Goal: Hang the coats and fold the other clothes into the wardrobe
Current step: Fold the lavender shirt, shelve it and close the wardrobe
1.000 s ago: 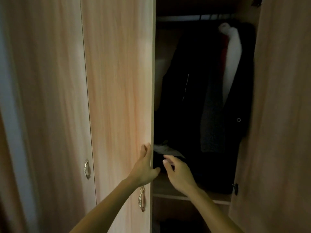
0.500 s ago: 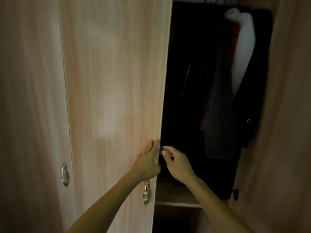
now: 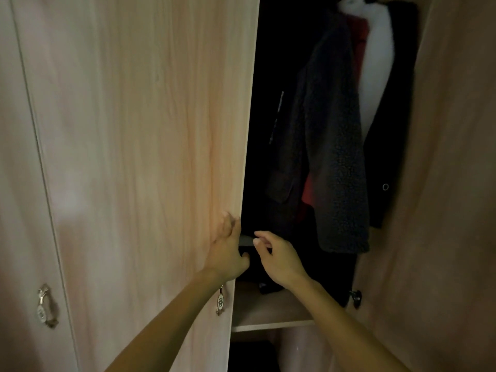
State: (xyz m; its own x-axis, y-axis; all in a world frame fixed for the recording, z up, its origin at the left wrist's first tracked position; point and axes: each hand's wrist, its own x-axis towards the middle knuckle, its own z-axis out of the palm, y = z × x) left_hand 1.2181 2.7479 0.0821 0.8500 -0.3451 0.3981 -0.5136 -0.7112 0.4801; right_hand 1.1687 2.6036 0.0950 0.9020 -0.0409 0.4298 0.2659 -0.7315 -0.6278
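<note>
The wardrobe's middle door (image 3: 150,157) stands partly over the opening. My left hand (image 3: 228,251) lies flat against the door's right edge, fingers straight. My right hand (image 3: 279,259) reaches into the gap beside it, its fingers loosely bent and holding nothing. Inside hang a dark grey fuzzy coat (image 3: 335,157), a red garment (image 3: 308,194), a white garment (image 3: 375,63) and a black coat (image 3: 389,130). Dark folded clothes (image 3: 268,287) lie on the shelf (image 3: 268,315), mostly hidden behind my right hand. A pale piece of cloth (image 3: 245,240) shows between my hands.
The right door (image 3: 456,183) is swung open, a black knob (image 3: 355,296) at its lower edge. A metal handle (image 3: 220,302) hangs on the middle door below my left wrist. The far-left door (image 3: 16,210), with its own handle (image 3: 44,304), is closed. Below the shelf is a dark compartment.
The middle door's edge has moved right, narrowing the opening and hiding the left part of the hanging clothes. Both hands stay at the edge, and the hanging rail has left the view.
</note>
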